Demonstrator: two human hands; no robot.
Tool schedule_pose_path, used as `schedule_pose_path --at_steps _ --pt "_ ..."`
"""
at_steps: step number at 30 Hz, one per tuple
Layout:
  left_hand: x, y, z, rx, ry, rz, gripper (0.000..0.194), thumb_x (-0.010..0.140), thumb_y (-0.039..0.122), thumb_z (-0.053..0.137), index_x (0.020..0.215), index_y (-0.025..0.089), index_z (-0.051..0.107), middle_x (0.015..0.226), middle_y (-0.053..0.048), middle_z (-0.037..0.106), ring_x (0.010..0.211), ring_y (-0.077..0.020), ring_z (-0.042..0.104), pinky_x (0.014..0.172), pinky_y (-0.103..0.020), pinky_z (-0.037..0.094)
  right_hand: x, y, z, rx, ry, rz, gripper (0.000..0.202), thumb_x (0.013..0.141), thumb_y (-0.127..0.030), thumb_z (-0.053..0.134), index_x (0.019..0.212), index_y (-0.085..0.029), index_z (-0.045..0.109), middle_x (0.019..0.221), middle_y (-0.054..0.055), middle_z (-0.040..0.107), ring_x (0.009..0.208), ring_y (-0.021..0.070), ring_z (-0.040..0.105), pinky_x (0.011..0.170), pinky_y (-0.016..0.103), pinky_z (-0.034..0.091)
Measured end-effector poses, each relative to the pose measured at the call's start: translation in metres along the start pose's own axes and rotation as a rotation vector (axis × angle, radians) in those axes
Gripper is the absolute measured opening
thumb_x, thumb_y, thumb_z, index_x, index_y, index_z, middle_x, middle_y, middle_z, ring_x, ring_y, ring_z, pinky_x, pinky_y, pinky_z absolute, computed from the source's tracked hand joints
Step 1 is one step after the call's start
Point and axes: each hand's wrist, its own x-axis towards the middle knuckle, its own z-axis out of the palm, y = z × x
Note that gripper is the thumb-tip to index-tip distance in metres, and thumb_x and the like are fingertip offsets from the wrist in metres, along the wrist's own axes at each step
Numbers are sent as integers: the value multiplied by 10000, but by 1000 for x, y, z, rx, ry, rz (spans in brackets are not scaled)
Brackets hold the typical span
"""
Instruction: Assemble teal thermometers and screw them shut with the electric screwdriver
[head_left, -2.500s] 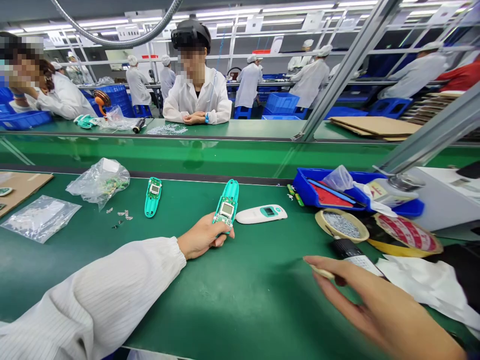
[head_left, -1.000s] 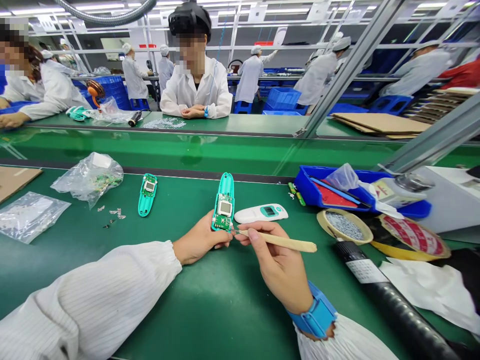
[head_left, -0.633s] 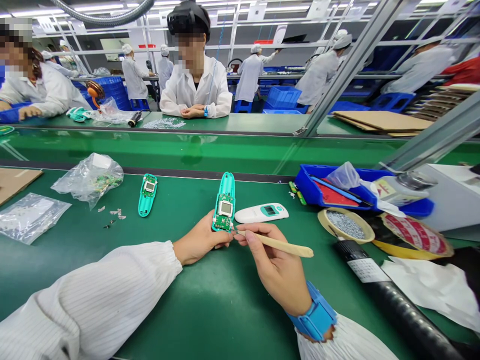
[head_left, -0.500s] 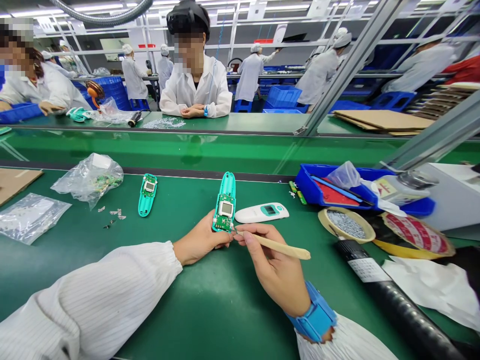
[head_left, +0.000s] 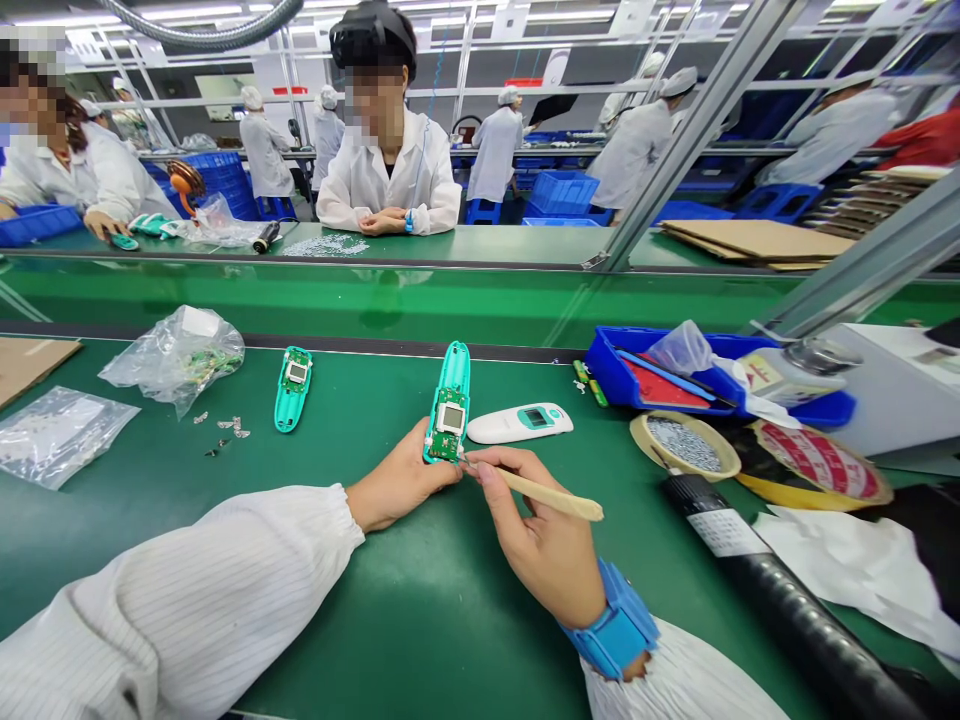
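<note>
My left hand (head_left: 397, 480) is closed round the lower end of a teal thermometer half-shell (head_left: 453, 372). Inside the shell sits a green circuit board (head_left: 444, 447) with a small white-framed screen. In my right hand (head_left: 551, 550) is a slim tool (head_left: 562, 497) with a pale tan handle, pinched like a pen. Its thin metal tip meets the lower right corner of the board; whether it touches is too small to tell. Just right of the shell lies a white thermometer (head_left: 520, 423). A second teal shell with a board (head_left: 293, 389) rests to the left.
Small metal pieces (head_left: 238, 428) and plastic bags (head_left: 180, 350) lie left. At right are a blue tray (head_left: 611, 370), a tape roll holding screws (head_left: 684, 445), and a black electric screwdriver (head_left: 750, 560). Co-workers sit across the green divider (head_left: 300, 295).
My right hand and the tool have shifted slightly left, the handle swinging a little. The left hand and shell stay almost still. At far left, a co-worker's hand now holds a teal piece.
</note>
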Motion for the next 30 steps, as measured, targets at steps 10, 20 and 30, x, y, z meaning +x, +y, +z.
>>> schedule_pose_path --at_steps 10,20,30 --pt "0 -2 0 -32 -18 -27 245 619 145 570 793 174 400 628 70 384 520 -46 305 484 -200 231 -5 5 4 8 16 -8 134 850 -207 462 907 -203 584 852 42 645 798 172 620 735 314 515" --pt "4 -3 -2 -81 -50 -51 267 584 129 585 774 172 403 603 77 419 475 -32 317 452 -195 217 -3 10 7 36 10 -30 132 853 -196 459 901 -190 583 857 48 638 806 167 612 740 315 506" --pt "0 9 -16 -90 -238 -181 403 570 180 714 897 141 483 670 44 470 473 -21 324 417 -199 156 -22 32 -67 -516 -126 -187 175 822 -176 457 933 -171 591 857 84 608 791 219 568 695 356 488"
